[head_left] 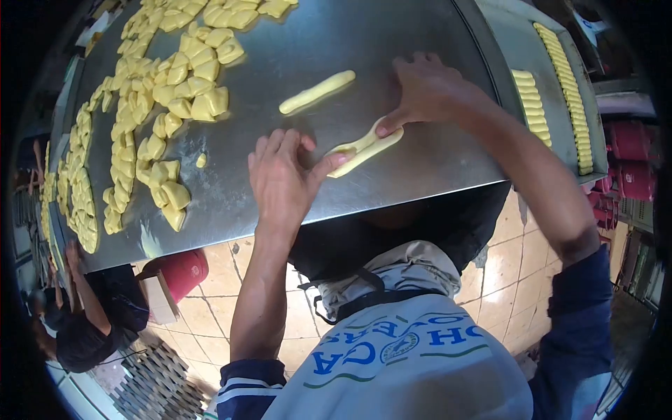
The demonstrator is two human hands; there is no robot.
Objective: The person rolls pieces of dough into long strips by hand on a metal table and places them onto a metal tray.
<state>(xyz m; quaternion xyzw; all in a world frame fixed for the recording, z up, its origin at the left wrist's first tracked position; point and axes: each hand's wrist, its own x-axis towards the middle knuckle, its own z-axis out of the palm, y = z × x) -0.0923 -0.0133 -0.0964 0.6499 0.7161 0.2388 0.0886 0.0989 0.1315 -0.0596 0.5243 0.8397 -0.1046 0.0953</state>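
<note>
A flattened strip of yellow dough [365,151] lies on the metal table near its front edge. The thumb of my left hand [283,164] presses on the strip's left end, with the other fingers spread above the tabletop. At the strip's right end, the thumb of my right hand [427,91] pushes down while its fingers stretch out over the metal. Just beyond both hands rests a smooth rolled dough stick [317,92]. Neither hand is wrapped around the dough.
Many cut dough pieces [185,77] cover the table's left side. A tray [570,105] with rows of dough sticks stands at the right. Another person [87,308] is at the far left, near a red bin [183,271]. The steel table [252,203] ends close before me.
</note>
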